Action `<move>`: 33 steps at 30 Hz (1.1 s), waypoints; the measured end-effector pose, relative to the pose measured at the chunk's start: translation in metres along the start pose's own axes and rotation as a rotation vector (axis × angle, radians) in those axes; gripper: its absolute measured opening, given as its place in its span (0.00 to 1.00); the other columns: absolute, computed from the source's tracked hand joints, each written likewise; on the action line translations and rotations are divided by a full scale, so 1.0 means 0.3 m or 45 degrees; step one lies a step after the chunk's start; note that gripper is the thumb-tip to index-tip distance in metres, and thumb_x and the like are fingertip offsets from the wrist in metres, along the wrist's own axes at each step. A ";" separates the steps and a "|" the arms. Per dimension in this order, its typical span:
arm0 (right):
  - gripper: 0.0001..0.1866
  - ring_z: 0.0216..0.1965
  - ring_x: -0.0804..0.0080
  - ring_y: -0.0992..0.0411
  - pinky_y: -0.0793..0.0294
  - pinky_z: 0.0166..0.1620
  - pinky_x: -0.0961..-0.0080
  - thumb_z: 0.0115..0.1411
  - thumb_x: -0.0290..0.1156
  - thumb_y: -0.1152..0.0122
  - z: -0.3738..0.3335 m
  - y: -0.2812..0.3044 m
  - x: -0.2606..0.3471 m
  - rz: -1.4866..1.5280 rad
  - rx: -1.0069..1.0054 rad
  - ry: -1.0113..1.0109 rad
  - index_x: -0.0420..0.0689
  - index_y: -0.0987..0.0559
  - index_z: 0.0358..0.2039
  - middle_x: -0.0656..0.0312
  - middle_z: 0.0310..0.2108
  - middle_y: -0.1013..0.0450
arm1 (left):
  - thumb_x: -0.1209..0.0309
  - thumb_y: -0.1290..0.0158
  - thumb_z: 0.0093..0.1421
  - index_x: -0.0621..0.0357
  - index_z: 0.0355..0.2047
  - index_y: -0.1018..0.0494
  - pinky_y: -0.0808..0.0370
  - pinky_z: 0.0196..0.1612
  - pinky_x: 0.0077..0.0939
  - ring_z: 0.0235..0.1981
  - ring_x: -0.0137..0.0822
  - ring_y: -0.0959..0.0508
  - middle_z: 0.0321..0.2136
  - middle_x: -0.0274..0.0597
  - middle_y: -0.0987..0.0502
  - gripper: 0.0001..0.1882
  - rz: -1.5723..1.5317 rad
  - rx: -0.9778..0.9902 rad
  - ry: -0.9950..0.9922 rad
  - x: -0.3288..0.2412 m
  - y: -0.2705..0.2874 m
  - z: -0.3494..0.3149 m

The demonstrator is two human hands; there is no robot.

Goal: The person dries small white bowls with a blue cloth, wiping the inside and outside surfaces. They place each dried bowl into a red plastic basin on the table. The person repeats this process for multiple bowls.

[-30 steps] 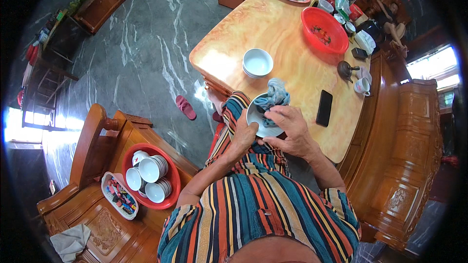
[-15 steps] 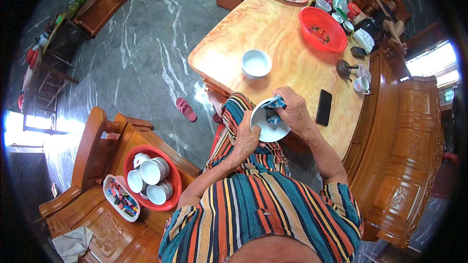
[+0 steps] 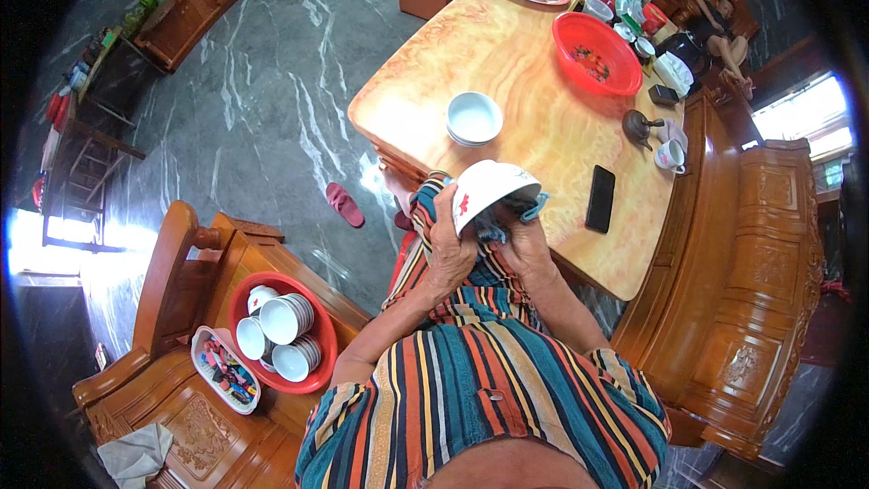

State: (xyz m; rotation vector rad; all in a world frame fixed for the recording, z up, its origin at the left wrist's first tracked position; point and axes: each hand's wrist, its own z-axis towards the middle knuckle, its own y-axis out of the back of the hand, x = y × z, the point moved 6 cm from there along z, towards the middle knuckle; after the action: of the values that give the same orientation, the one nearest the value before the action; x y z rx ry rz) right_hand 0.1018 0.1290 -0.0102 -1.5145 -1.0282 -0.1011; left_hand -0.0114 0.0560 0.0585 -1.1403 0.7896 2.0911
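Bowl (image 3: 489,188) now tipped rim-down; I noted left hand (image 3: 448,249) gripping it, right hand (image 3: 525,240) clutching cloth (image 3: 507,214) underneath.

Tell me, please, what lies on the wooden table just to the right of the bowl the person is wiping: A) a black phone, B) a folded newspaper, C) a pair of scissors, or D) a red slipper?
A: a flat black phone lies on the table just right of the white bowl, which the left hand holds while the right hand presses a cloth to it.
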 end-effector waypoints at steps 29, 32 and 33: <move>0.15 0.41 0.75 0.27 0.26 0.46 0.78 0.57 0.20 0.44 -0.054 -0.176 0.127 -0.864 0.167 0.605 0.37 0.28 0.46 0.60 0.40 0.26 | 0.68 0.48 0.51 0.70 0.50 0.35 0.34 0.51 0.43 0.46 0.55 0.28 0.44 0.59 0.29 0.27 -0.087 0.095 -0.100 -0.061 0.087 0.001; 0.14 0.43 0.72 0.26 0.25 0.47 0.74 0.59 0.22 0.44 -0.042 -0.136 0.046 -0.395 0.218 0.371 0.38 0.28 0.46 0.60 0.42 0.26 | 0.71 0.51 0.54 0.71 0.51 0.36 0.34 0.51 0.36 0.46 0.47 0.28 0.44 0.55 0.29 0.25 -0.042 0.016 -0.232 -0.069 0.095 0.001; 0.15 0.43 0.72 0.26 0.25 0.47 0.75 0.59 0.21 0.44 -0.032 -0.106 0.012 -0.250 0.209 0.284 0.38 0.28 0.47 0.60 0.42 0.26 | 0.69 0.52 0.55 0.72 0.51 0.36 0.34 0.51 0.37 0.46 0.47 0.28 0.45 0.56 0.29 0.25 -0.030 -0.007 -0.274 -0.075 0.096 0.004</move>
State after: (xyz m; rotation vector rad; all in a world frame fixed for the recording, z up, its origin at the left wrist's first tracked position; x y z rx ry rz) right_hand 0.0884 0.1185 0.0185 -1.2217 -0.9777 -0.3098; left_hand -0.0237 0.0335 0.0846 -0.9034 0.6645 2.1532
